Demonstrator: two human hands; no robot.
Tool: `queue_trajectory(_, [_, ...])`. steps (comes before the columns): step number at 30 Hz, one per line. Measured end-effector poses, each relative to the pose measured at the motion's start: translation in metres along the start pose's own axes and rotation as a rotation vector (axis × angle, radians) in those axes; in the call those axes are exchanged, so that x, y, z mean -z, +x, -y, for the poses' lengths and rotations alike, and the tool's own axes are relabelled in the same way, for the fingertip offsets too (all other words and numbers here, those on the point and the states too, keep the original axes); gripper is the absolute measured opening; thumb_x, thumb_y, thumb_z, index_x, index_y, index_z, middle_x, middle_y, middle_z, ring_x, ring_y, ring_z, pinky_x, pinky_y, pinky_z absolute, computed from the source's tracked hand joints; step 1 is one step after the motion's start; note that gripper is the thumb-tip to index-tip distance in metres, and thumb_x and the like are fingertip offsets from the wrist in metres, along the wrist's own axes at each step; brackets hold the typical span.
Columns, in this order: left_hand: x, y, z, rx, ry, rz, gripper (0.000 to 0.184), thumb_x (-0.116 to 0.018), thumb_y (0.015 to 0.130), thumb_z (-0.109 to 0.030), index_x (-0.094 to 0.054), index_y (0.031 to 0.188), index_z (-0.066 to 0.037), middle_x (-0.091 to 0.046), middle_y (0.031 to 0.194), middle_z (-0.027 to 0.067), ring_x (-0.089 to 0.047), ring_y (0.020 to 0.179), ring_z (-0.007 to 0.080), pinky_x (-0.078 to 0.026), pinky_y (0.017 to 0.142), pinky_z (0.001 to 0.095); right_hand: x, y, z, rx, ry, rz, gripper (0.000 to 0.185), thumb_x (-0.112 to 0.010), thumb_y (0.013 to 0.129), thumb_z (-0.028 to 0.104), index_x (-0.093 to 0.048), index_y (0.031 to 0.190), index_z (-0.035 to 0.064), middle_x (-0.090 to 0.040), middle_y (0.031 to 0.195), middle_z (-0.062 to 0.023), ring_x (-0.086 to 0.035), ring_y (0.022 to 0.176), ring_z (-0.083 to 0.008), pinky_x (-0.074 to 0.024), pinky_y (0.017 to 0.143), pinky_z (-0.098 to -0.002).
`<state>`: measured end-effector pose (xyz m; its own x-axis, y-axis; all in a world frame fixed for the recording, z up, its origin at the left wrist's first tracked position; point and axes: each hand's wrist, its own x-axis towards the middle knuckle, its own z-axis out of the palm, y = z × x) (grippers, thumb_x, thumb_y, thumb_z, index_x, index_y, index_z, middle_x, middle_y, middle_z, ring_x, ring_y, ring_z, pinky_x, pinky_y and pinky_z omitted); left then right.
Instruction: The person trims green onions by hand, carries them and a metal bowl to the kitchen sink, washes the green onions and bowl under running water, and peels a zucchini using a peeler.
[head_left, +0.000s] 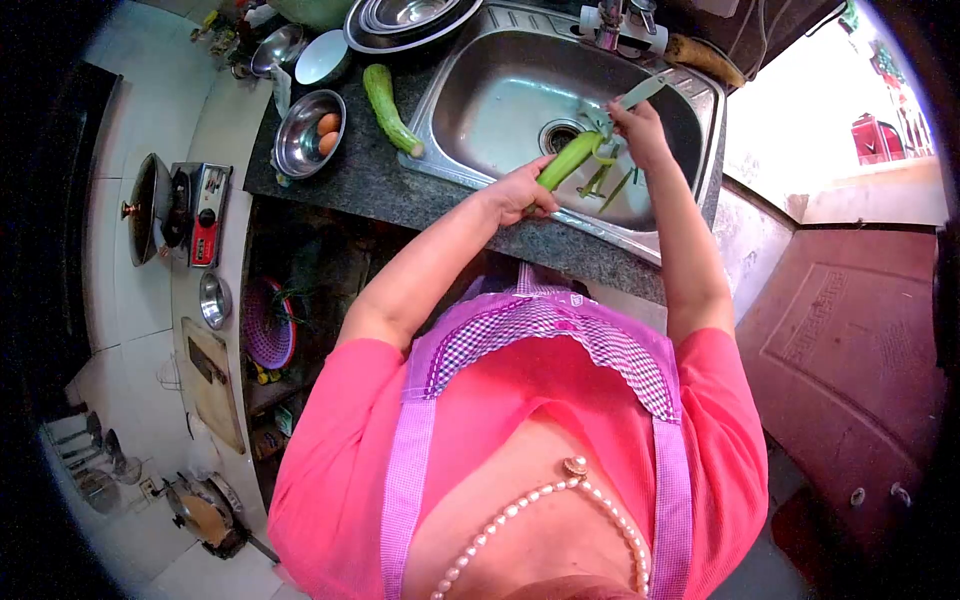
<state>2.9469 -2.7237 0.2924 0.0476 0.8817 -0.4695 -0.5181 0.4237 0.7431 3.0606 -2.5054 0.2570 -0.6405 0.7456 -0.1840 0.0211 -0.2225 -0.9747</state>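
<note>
Over the sink (482, 110), my left hand (522, 192) is wrapped round the near end of a partly peeled green cucumber (570, 160). Strips of peel (598, 180) dangle beside its far end. My right hand (638, 128) is closed on a pale green peeler (643, 92), whose handle sticks out past the fingers; its working edge is hard to make out. A second cucumber (388, 108), with its skin on, lies on the dark counter (372, 165) left of the sink. The drain (560, 135) shows just behind the held cucumber.
A steel bowl (290, 150) with brown eggs (328, 133) sits left of the second cucumber. Behind it are a white bowl (322, 58) and nested steel basins (365, 35). The tap (608, 25) rises at the sink's back. Far left stand a gas stove (208, 215) and a cutting board (225, 400).
</note>
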Motion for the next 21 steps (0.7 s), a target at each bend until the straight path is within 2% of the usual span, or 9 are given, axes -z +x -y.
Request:
queue_trajectory(4, [-0.011, -0.007, -0.021, -0.018, 0.126, -0.102, 0.073, -0.060, 0.059, 0.009, -0.037, 0.125, -0.011, -0.047, 0.081, 0.0010, -0.049, 0.062, 0.0121, -0.041, 0.048, 0.0227, 0.023, 0.008, -0.011, 0.003, -0.152, -0.298, 0.023, -0.065, 0.076, 0.012, -0.052, 0.094, 0.0049, -0.058, 0.083, -0.0036, -0.053, 0.068, -0.0114, -0.0416, 0.059, -0.0231])
queue_trajectory(6, [0.007, 0.006, -0.023, -0.007, 0.134, -0.090, 0.070, -0.061, 0.059, 0.008, -0.040, 0.123, -0.011, -0.048, 0.082, 0.0009, -0.050, 0.066, 0.0119, -0.042, 0.051, 0.0236, 0.020, 0.000, -0.008, 0.053, -0.059, -0.234, 0.025, -0.064, 0.074, 0.014, -0.053, 0.095, 0.0042, -0.057, 0.086, -0.0057, -0.053, 0.074, -0.0143, -0.0428, 0.061, -0.0290])
queue_trajectory(9, [0.011, 0.011, -0.033, -0.026, 0.196, -0.073, 0.069, -0.062, 0.059, 0.008, -0.041, 0.122, -0.010, -0.048, 0.083, 0.0014, -0.050, 0.067, 0.0116, -0.042, 0.053, 0.0236, 0.009, -0.020, 0.007, -0.012, -0.039, -0.118, 0.026, -0.062, 0.076, 0.018, -0.052, 0.096, 0.0052, -0.057, 0.087, -0.0045, -0.051, 0.080, -0.0131, -0.0408, 0.064, -0.0295])
queue_trajectory(12, [0.008, 0.019, -0.036, -0.010, 0.290, -0.052, 0.067, -0.063, 0.061, 0.007, -0.042, 0.122, -0.012, -0.050, 0.086, 0.0020, -0.050, 0.069, 0.0115, -0.041, 0.051, 0.0249, 0.003, -0.020, -0.007, 0.001, 0.053, -0.156, 0.026, -0.058, 0.078, 0.017, -0.055, 0.100, 0.0036, -0.057, 0.088, -0.0029, -0.050, 0.078, -0.0125, -0.0374, 0.063, -0.0247])
queue_trajectory(15, [0.014, 0.036, -0.037, 0.046, 0.606, -0.056, 0.061, -0.066, 0.062, 0.000, -0.046, 0.117, -0.014, -0.053, 0.088, 0.0038, -0.050, 0.066, 0.0142, -0.041, 0.048, 0.0301, -0.009, -0.023, 0.000, 0.000, 0.201, -0.117, 0.023, -0.054, 0.081, 0.015, -0.056, 0.100, 0.0013, -0.059, 0.094, -0.0070, -0.055, 0.083, -0.0173, -0.0433, 0.072, -0.0289])
queue_trajectory(16, [0.014, 0.048, -0.044, 0.037, 0.802, 0.001, 0.051, -0.069, 0.061, -0.007, -0.051, 0.108, -0.012, -0.052, 0.078, 0.0044, -0.047, 0.062, 0.0156, -0.039, 0.047, 0.0321, 0.000, -0.014, 0.001, -0.099, 0.172, -0.038, 0.026, -0.051, 0.082, 0.014, -0.055, 0.103, -0.0005, -0.059, 0.097, -0.0112, -0.056, 0.084, -0.0208, -0.0447, 0.076, -0.0328])
queue_trajectory(19, [0.009, 0.063, -0.074, 0.040, 1.102, 0.065, 0.043, -0.068, 0.062, -0.008, -0.052, 0.102, -0.011, -0.052, 0.074, 0.0047, -0.046, 0.059, 0.0159, -0.038, 0.046, 0.0326, 0.040, -0.021, -0.024, -0.063, 0.251, 0.029, 0.026, -0.051, 0.083, 0.014, -0.052, 0.098, -0.0071, -0.056, 0.100, -0.0186, -0.056, 0.089, -0.0300, -0.0463, 0.078, -0.0414])
queue_trajectory(20, [0.001, 0.062, -0.079, 0.055, 1.182, 0.113, 0.041, -0.068, 0.062, -0.009, -0.052, 0.099, -0.010, -0.051, 0.073, 0.0048, -0.046, 0.058, 0.0160, -0.038, 0.046, 0.0327, 0.059, -0.038, -0.032, -0.167, 0.188, -0.261, 0.025, -0.054, 0.081, 0.014, -0.051, 0.094, -0.0076, -0.055, 0.099, -0.0191, -0.055, 0.088, -0.0300, -0.0457, 0.076, -0.0441])
queue_trajectory(21, [-0.004, 0.064, -0.085, 0.055, 1.231, 0.148, 0.038, -0.068, 0.062, -0.009, -0.053, 0.097, -0.010, -0.051, 0.072, 0.0049, -0.046, 0.057, 0.0162, -0.037, 0.045, 0.0329, 0.052, -0.060, -0.028, -0.095, 0.164, -0.299, 0.026, -0.056, 0.080, 0.014, -0.049, 0.092, -0.0072, -0.055, 0.096, -0.0188, -0.054, 0.086, -0.0287, -0.0450, 0.075, -0.0445])
